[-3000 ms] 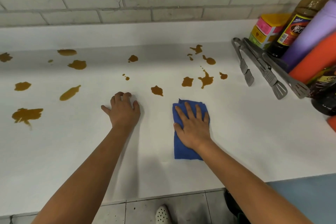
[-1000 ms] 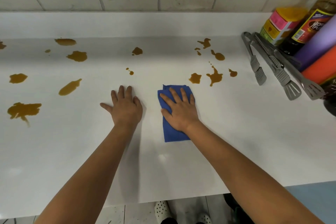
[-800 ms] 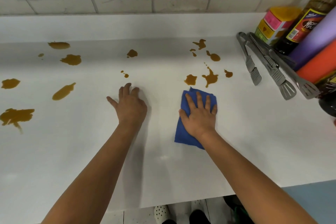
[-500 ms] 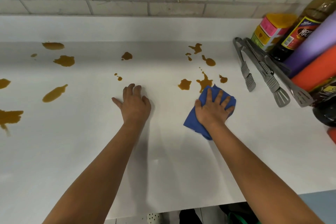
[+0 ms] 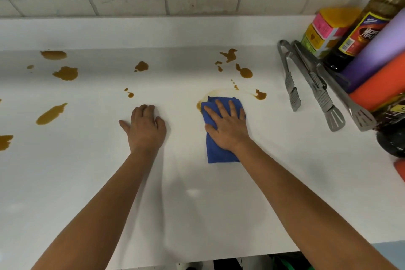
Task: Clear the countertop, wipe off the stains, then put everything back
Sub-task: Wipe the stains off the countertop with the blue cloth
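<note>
tongs [image 5: 306,76] and bottles [image 5: 359,37] crowd the countertop [image 5: 87,182] right side.

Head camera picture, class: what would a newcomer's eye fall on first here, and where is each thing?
First, the brown stains scattered over the white countertop, mostly along the back and left. Next, the blue cloth near the middle, pressed flat under the right hand, with a faint brown smear just beyond it; the left hand rests flat beside it. At the right edge lie metal tongs beside crowded bottles.
</note>
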